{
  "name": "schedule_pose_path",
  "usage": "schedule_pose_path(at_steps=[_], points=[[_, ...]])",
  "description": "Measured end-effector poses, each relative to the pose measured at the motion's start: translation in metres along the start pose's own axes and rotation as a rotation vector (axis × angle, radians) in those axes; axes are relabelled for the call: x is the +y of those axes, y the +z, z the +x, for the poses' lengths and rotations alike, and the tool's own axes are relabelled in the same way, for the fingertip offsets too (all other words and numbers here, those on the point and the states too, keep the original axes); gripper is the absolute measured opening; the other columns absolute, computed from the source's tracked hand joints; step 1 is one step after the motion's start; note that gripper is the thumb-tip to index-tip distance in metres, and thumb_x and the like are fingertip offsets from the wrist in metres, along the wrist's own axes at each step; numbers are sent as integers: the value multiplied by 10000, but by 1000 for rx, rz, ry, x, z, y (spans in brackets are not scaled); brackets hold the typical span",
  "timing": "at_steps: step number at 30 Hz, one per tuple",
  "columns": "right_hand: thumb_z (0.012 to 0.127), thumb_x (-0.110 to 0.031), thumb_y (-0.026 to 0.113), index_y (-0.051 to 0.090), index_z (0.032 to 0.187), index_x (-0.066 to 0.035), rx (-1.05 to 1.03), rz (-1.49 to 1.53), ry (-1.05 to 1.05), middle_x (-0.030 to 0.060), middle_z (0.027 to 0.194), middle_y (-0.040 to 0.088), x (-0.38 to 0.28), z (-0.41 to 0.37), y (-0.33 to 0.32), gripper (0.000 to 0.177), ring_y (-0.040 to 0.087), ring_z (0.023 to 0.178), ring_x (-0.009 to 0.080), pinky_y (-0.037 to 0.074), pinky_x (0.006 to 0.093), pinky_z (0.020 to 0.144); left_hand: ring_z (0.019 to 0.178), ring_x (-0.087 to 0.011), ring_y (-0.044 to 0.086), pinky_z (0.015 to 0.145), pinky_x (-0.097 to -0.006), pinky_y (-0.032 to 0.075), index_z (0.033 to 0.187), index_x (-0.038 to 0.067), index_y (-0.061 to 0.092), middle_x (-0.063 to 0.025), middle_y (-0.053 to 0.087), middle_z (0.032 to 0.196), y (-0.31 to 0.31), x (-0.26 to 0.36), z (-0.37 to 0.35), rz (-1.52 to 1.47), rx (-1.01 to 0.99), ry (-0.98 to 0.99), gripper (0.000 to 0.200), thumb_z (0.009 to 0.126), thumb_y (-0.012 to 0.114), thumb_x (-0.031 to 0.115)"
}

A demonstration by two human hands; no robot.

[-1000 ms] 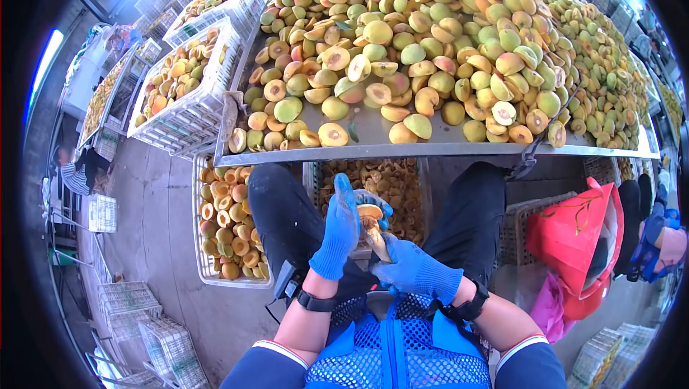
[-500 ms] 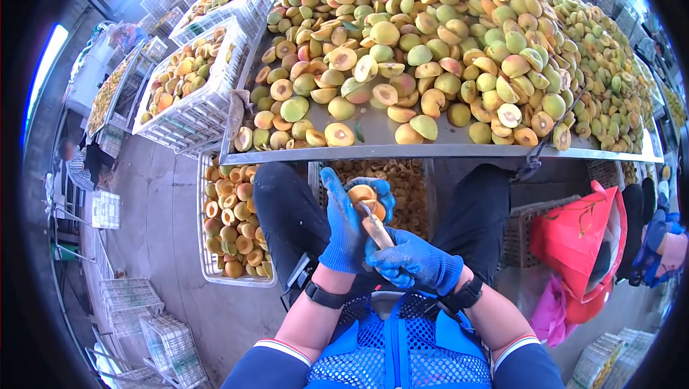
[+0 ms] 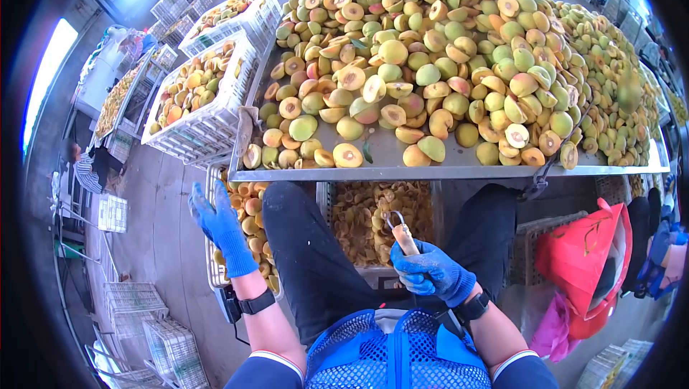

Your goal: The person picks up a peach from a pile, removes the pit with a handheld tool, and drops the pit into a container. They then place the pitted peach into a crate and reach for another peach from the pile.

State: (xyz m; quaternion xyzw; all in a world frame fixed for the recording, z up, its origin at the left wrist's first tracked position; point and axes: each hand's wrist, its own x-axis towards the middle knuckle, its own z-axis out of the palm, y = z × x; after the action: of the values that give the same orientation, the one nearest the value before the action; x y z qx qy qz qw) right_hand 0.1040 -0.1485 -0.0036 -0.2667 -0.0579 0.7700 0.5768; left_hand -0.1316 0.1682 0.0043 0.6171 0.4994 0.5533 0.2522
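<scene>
My left hand (image 3: 222,224) in a blue glove is open above the edge of a white crate (image 3: 215,254) of fruit halves on the floor, fingers stretched and nothing in it. My right hand (image 3: 433,271), gloved in blue as well, grips the pale handle of a pitting tool (image 3: 404,235). A metal loop at the tool's tip points up and away from me. Beneath that loop, between my knees, a crate (image 3: 379,271) holds many brownish pits or scraps. Halved, peach-like fruits (image 3: 347,156) lie piled on the metal table in front of me.
The metal table's front edge (image 3: 430,173) runs above my knees. Full white crates (image 3: 204,127) stand at its left. At my right are a red bag (image 3: 583,260) and another crate (image 3: 543,237). Other people sit farther off, one in a striped top (image 3: 87,174).
My left hand has moved left, away from the tool, and opened; the fruit it held is gone from it. My right hand still holds the pitting tool, now slightly farther right.
</scene>
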Motion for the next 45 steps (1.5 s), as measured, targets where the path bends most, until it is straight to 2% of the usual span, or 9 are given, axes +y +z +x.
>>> schedule_pose_path(at_steps=[4, 9, 13, 17, 26, 33, 41, 43, 45], points=[[921, -209, 635, 535, 966, -91, 69, -78, 45, -19, 631, 475, 9, 11, -4, 161, 428, 443, 69, 337, 199, 394, 1094, -286, 576, 950, -362, 461, 1174, -5, 623, -167, 603, 1195, 41, 30, -17, 308, -442, 423, 322, 882, 677, 122], [910, -243, 651, 534, 934, -95, 169, -211, -13, -12, 640, 488, 12, 4, -11, 190, 434, 443, 78, 351, 215, 400, 1057, -302, 618, 885, -357, 497, 1120, 56, 667, -162, 648, 1128, 146, 55, -59, 185, -687, 321, 334, 845, 721, 237], [898, -250, 671, 536, 916, -98, 306, -197, -47, -8, 639, 500, 27, 3, -48, 203, 454, 463, 81, 358, 224, 410, 1182, -308, 537, 1019, -518, 365, 1099, 138, 663, -105, 629, 1168, 180, 45, -125, 474, -639, 850, 299, 869, 630, 326], [893, -255, 681, 544, 946, -92, 525, -242, -183, 17, 646, 538, 45, 24, -85, 219, 474, 465, 116, 392, 272, 429, 1145, -287, 562, 1038, -525, 319, 874, 126, 715, -63, 679, 1079, 183, 38, -133, 485, -700, 814, 265, 884, 592, 360], [891, -219, 685, 537, 922, -77, 355, -188, -241, 37, 647, 563, 57, 13, -91, 207, 513, 476, 135, 408, 283, 444, 1050, -360, 601, 1022, -551, 334, 839, 55, 678, -198, 682, 981, 179, 44, -138, 674, -767, 756, 400, 928, 535, 417], [908, -239, 652, 540, 848, -74, 270, -220, -373, 26, 635, 547, 50, -25, -83, 208, 512, 494, 134, 404, 275, 463, 904, -357, 609, 862, -525, 408, 776, 78, 641, -162, 658, 838, 179, 47, -143, 671, -671, 849, 403, 921, 530, 437], [890, -220, 656, 544, 830, -100, 341, -226, -433, 30, 643, 551, 50, -26, -94, 174, 515, 498, 136, 393, 277, 452, 1091, -389, 549, 1014, -572, 338, 957, 59, 640, -195, 648, 1017, 170, 46, -157, 708, -696, 798, 471, 918, 492, 504], [893, -227, 652, 561, 855, -91, 391, -259, -410, 36, 649, 566, 53, -19, -95, 167, 529, 508, 144, 413, 277, 470, 981, -370, 582, 946, -526, 381, 904, 82, 628, -166, 652, 939, 169, 46, -153, 670, -590, 872, 410, 900, 540, 482], [904, -200, 644, 564, 855, -74, 514, -232, -446, 50, 637, 566, 53, -15, -94, 156, 534, 502, 163, 421, 304, 460, 1112, -379, 543, 1041, -558, 318, 984, 66, 641, -182, 642, 1061, 168, 45, -150, 623, -754, 759, 503, 886, 517, 544]])
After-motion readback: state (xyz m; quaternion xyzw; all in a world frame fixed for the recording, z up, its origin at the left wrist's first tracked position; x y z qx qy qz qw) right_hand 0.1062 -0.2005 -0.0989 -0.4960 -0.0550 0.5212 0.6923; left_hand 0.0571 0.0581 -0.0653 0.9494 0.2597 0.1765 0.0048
